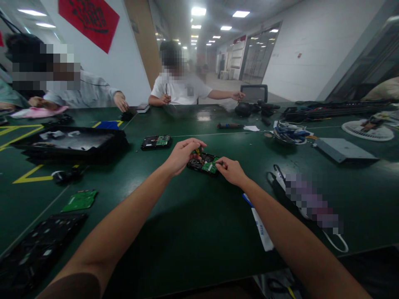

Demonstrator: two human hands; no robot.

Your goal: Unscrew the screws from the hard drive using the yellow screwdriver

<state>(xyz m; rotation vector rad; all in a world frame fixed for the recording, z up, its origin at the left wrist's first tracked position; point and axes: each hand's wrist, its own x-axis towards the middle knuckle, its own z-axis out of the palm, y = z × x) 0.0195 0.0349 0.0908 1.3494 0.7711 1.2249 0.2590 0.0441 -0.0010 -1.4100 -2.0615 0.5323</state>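
The left hand (183, 155) clamps a yellow-and-black tool (198, 152); the right hand (231, 170) pinches the hard drive (209, 166), presumably steadying it.

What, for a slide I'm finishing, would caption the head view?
Left hand and right hand at opposite ends of a green-boarded black drive, on a dark green table.

Bright white rectangular ceiling lights (198, 11) leave pale glare on the glossy dark-green worktop (174, 232), dim along its near side, while wide-angle distortion bends the edges and haze softens the background.
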